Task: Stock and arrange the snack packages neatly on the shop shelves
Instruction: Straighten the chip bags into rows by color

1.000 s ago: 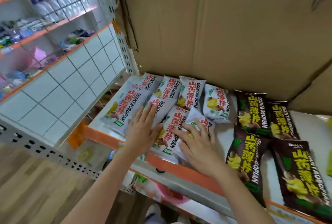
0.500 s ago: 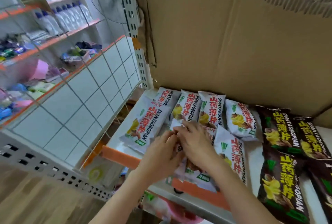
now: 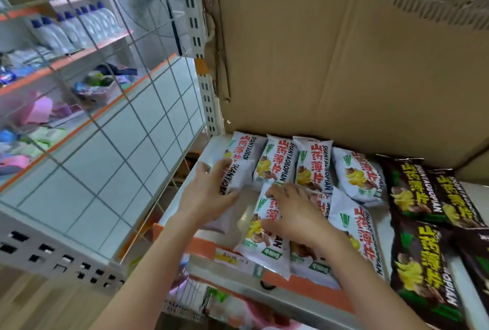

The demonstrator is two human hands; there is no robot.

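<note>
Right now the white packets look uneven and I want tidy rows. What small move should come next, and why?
Probably slide the packet under the right hand back from the shelf edge. That front white packet overhangs the orange lip, while the back row lies against the cardboard. The left hand grips the leftmost packet.

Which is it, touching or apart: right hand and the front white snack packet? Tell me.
Touching. The head view shows the right hand lying on the front white packet.
</note>
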